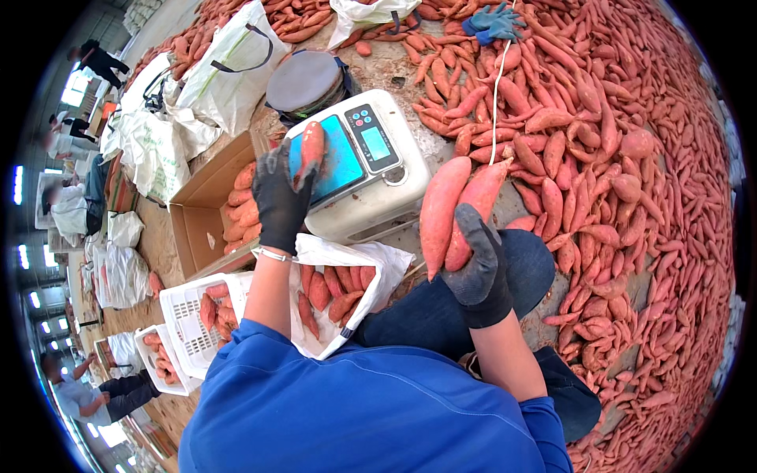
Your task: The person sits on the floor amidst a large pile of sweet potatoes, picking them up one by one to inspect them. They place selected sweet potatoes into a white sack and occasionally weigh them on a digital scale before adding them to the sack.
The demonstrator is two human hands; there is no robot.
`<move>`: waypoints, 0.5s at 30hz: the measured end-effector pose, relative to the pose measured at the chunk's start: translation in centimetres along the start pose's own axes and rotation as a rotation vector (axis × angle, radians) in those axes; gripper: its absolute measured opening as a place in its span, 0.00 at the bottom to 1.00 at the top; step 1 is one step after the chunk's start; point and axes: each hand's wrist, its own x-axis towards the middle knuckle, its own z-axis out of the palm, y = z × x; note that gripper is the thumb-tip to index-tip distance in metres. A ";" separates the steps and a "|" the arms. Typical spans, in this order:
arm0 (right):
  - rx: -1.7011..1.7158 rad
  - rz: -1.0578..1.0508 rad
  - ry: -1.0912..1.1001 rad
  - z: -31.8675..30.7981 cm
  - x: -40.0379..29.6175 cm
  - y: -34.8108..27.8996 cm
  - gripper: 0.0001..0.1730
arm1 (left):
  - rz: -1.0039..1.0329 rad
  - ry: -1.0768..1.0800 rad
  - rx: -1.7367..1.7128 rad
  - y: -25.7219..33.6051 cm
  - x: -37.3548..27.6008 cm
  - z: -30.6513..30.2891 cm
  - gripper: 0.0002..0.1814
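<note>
A sweet potato (pixel 312 148) is in the fingers of my left hand (pixel 281 198), gloved in dark grey, over the blue plate (pixel 337 162) of a white electronic scale (pixel 366 213); whether it rests on the plate I cannot tell. My right hand (pixel 478 266), in a matching glove, grips two large sweet potatoes (pixel 443 207) side by side, to the right of the scale. Below the scale, a white woven sack (pixel 387 260) gapes with several sweet potatoes inside. Under my left wrist's side stands a cardboard box (pixel 204 222) holding more of them.
A huge heap of sweet potatoes (pixel 591 207) spreads along the right, with blue gloves (pixel 492 23) and a white cord on it. A round stool (pixel 304 80) stands behind the scale. White bags (pixel 225 65) and plastic crates (pixel 192 319) lie left. Several people are farther off.
</note>
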 end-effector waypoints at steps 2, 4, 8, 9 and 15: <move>0.010 -0.014 0.007 0.1 -0.2 0.3 0.40 | 0.068 0.121 -0.020 0.0 0.5 -1.4 0.28; -0.017 -0.030 0.013 0.2 -0.2 0.2 0.40 | 0.019 0.129 -0.043 -0.4 0.9 -2.4 0.26; -0.035 -0.020 -0.007 0.1 0.1 -0.2 0.40 | -0.020 0.133 -0.112 -0.4 1.3 -3.1 0.23; -0.030 -0.012 -0.011 0.1 0.2 -0.2 0.40 | -0.012 0.130 -0.134 -0.3 1.3 -3.1 0.23; -0.003 0.014 -0.015 0.0 0.0 -0.1 0.38 | -0.032 0.081 -0.220 1.2 1.4 -3.0 0.21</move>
